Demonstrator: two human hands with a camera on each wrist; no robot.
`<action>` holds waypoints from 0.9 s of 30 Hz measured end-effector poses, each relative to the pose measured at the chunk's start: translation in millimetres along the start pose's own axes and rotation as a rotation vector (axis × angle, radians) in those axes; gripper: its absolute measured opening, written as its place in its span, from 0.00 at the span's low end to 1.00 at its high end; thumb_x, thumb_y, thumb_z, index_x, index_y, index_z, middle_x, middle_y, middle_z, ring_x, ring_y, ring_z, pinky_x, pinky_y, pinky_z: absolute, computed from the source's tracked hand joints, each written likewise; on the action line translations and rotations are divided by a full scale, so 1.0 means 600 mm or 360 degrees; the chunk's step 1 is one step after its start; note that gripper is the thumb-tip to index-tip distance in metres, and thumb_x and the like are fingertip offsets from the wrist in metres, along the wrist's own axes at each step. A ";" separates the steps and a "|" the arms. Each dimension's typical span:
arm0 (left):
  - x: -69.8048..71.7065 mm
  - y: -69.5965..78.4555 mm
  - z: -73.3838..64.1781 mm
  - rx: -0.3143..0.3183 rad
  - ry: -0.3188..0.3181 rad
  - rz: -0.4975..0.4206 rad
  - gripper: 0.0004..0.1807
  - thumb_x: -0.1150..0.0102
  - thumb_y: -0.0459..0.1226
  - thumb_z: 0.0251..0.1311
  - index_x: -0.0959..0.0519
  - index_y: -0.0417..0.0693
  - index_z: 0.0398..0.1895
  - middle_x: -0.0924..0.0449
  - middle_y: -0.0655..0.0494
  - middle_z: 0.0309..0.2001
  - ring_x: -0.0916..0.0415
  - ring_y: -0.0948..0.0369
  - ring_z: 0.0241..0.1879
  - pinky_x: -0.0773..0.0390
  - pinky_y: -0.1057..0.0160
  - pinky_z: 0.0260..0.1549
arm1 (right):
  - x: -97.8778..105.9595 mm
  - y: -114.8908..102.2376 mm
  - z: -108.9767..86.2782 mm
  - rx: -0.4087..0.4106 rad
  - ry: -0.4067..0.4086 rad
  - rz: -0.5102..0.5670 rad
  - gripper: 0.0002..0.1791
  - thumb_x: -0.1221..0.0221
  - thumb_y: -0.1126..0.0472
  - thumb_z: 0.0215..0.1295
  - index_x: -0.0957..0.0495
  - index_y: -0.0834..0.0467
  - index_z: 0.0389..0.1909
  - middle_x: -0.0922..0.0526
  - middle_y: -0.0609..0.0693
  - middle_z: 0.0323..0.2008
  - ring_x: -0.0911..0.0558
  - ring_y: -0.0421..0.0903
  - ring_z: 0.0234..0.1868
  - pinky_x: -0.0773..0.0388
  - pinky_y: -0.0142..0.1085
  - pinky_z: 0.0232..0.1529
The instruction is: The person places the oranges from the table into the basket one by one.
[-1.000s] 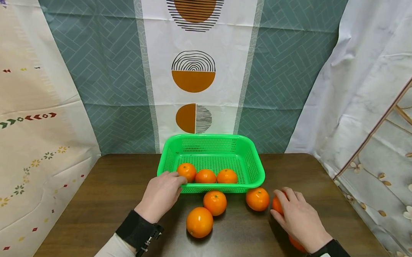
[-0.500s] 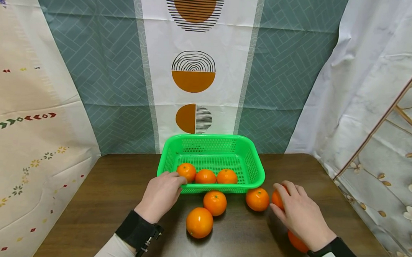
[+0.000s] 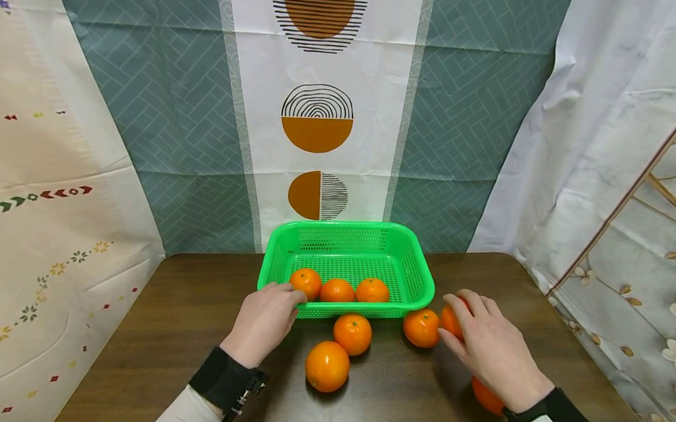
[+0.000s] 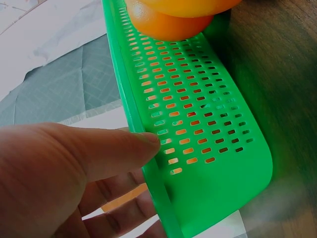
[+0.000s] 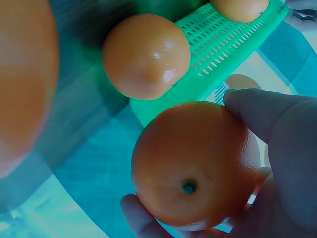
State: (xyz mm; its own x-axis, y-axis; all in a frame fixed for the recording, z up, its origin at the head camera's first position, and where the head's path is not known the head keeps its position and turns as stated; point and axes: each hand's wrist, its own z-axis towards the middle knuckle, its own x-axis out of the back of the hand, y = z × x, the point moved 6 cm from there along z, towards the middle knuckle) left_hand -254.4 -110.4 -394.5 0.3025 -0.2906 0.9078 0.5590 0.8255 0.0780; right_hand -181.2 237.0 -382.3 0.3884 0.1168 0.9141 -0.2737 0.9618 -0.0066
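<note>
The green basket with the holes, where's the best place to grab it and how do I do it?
Probably hold the green basket by the rim at both short ends, coming from left and right together. That rim makes a thin lip around the open top, easy to pinch. Oranges sit close along the near long side, so coming from there looks harder.

The head view is bright, with soft shadows by the oranges (image 3: 327, 366) and pale shine on the table (image 3: 391, 397). The right wrist view looks bluish (like underwater), the closest orange (image 5: 22, 89) blurry. In the left wrist view, white cloth (image 4: 64, 32) looks too bright.
</note>
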 end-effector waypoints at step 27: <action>-0.002 -0.001 0.000 -0.0002 0.0013 0.0007 0.12 0.18 0.29 0.58 0.11 0.54 0.37 0.17 0.60 0.34 0.25 0.57 0.32 0.20 0.60 0.29 | 0.022 -0.027 0.023 0.0060 0.0059 0.0047 0.34 0.22 0.49 0.67 0.20 0.61 0.68 0.21 0.62 0.64 0.21 0.66 0.62 0.12 0.60 0.44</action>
State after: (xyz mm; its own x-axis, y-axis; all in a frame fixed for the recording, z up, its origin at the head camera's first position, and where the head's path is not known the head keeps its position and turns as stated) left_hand -254.9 -110.9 -395.5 0.3113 -0.2906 0.9048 0.5584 0.8264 0.0733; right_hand -183.6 219.6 -364.4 0.4117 0.1549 0.8981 -0.3184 0.9478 -0.0175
